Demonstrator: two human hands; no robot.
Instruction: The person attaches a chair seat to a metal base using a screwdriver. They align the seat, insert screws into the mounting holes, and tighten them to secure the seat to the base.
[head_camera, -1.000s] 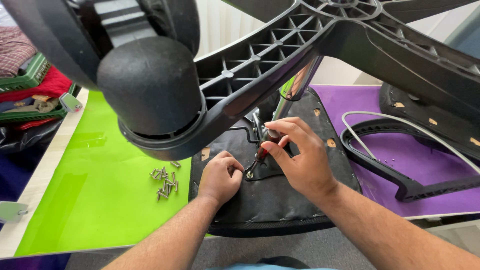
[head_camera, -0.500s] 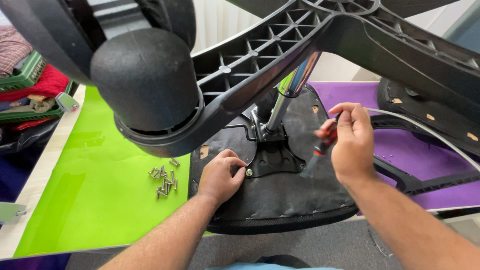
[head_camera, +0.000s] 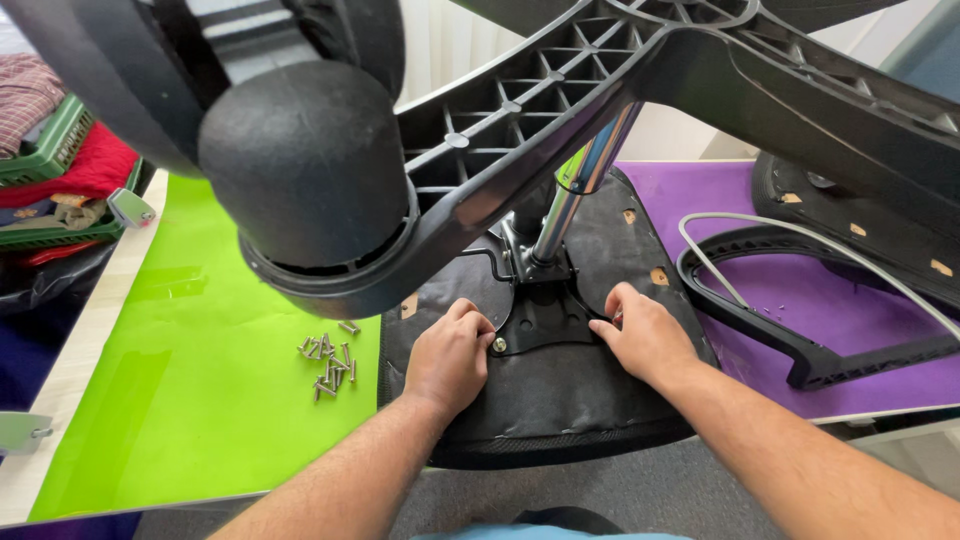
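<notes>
Chair base (head_camera: 600, 90), black and ribbed, looms over an upturned seat (head_camera: 560, 400) with its chrome column rising from a black mounting plate (head_camera: 540, 320). Left hand (head_camera: 450, 355) rests just left of that plate, fingers curled and holding nothing; right hand (head_camera: 645, 335) presses its right edge, fingers loosely bent. Screws (head_camera: 330, 365) lie farther left on green sheet (head_camera: 200, 400).

no packages, labels, signs or screens show in this view.

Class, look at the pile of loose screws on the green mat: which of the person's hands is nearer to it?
Left. The left hand rests on the black seat just right of the screws; the right hand lies farther right, beyond the metal plate.
</notes>
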